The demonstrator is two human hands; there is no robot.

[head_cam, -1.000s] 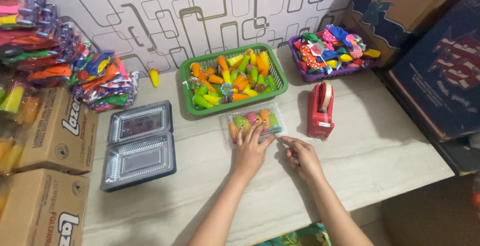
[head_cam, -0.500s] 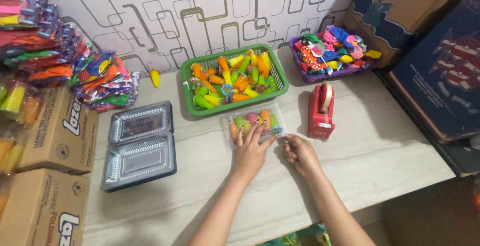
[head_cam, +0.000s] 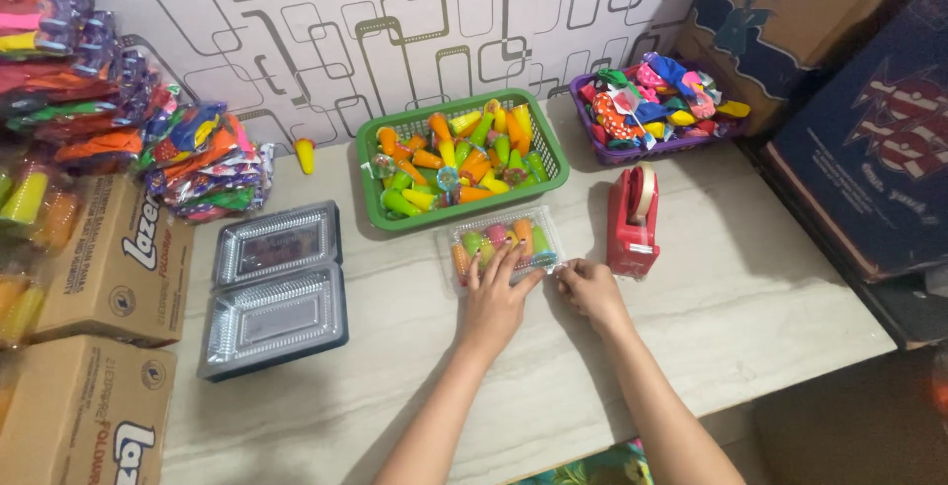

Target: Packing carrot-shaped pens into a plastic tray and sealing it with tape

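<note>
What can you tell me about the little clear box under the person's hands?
The clear plastic box is small, rectangular, thin and glossy, with its lid shut. It lies flat on the pale table, just in front of the green basket. Inside are small cone-shaped pieces in orange, green, pink and yellow. The left hand presses on its lid; the right hand touches its right front corner.

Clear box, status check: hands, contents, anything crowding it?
Left hand flat on the clear box. Right hand pinching its right corner. Box shut, coloured pieces inside. Green basket close behind, red tape dispenser just right.

green basket (head_cam: pixel 549 177) – red tape dispenser (head_cam: pixel 632 223)
</note>
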